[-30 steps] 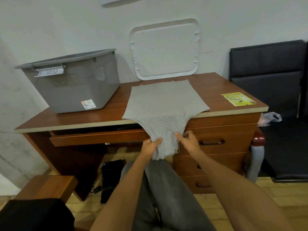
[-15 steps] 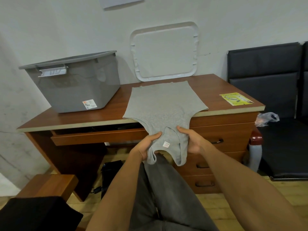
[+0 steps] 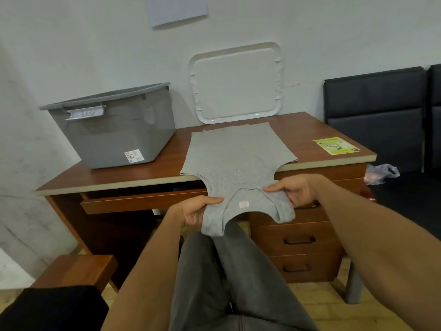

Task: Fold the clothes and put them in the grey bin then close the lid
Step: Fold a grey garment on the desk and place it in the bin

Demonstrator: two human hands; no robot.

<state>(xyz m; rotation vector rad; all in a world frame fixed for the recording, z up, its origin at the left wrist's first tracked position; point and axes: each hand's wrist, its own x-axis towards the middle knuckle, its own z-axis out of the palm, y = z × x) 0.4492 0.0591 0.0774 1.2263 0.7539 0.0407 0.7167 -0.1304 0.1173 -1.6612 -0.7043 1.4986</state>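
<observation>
Both hands grip the top at its shoulder end: the left hand pinches one strap, thumb on top and fingers under the cloth, and the right hand pinches the other strap the same way. The body of the top lies flat on the desk; the strap end hangs over the front edge. The bin stands open on the desk to the left, and its lid leans on the wall behind. The cloth looks thin, soft and light, so it will sag and wrinkle where nothing supports it. I judge it best to hold it at the edges, hands well apart, to keep each fold straight.
</observation>
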